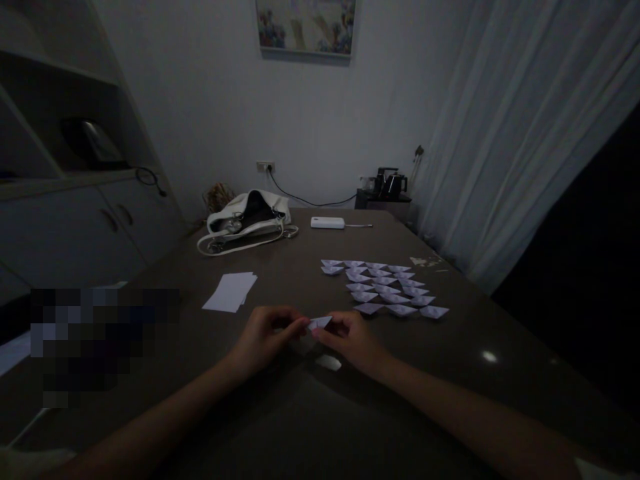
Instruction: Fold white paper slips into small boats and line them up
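Small folded white paper piece sits btwn the two hands, right at the fingertips, just above the table. Long axis runs approx L–R, R tip angled slightly up/far. L hand pinches its L end, thumb vs. index; R hand has thumb on the near side, other fingers behind at the R end, so also pinching. Neither hand clearly nearer: both touch it. Exact folds too small/dim to tell.

R hand is the closer one to the paper boats, set out in rough rows to the far R, w/ long axes also mostly L–R. L hand is closer to the stack of white paper sheets, far L of it, flat, edges a bit off-square.

Surface: dark, glossy table. Far L, white handbag, open; far ctr, white power bank, prob., w/ short cable. Room's dim: pale wall w/ framed painting, sheer curtain on R, black kettle in far R corner, cabinets on L.
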A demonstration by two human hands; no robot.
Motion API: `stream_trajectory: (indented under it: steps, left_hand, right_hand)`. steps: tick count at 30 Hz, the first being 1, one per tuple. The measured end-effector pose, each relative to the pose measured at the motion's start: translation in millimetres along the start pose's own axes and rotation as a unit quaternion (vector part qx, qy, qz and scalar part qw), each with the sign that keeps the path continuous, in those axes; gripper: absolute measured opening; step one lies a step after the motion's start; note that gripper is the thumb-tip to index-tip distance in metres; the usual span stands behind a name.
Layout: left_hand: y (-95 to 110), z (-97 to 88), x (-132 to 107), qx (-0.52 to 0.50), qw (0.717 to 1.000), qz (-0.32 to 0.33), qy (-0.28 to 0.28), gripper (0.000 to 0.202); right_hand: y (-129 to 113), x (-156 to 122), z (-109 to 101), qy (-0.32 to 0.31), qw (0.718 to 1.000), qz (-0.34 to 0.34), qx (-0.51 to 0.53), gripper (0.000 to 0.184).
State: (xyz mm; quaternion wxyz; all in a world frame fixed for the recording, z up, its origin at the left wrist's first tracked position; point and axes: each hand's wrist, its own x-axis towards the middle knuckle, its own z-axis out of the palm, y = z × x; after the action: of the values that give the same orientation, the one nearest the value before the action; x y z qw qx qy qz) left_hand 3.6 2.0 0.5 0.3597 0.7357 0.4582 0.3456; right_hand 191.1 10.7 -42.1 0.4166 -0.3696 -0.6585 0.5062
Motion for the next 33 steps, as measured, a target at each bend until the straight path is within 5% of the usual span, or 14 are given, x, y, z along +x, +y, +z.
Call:
stream_trajectory:
  steps: [11, 22, 33]
  left_hand:
    - [-0.1, 2.8, 1.5, -0.046, 0.998, -0.016, -0.034, 0.025]
    - [2.0, 2.9, 1.4, -0.076, 0.996, -0.032, 0.026, 0.024]
    - [3.4, 2.7, 0.1, -0.038, 0.999, -0.011, 0.021, 0.025]
  right_hand:
    - [-5.1, -3.0, -0.3, -0.016, 0.997, -0.02, -0.079, 0.017]
    - [-10.5, -1.4, 1.5, 0.015, 0.995, -0.038, -0.091, 0.021]
    - [-14.9, -4.4, 3.1, 0.017, 0.995, -0.051, -0.088, 0.023]
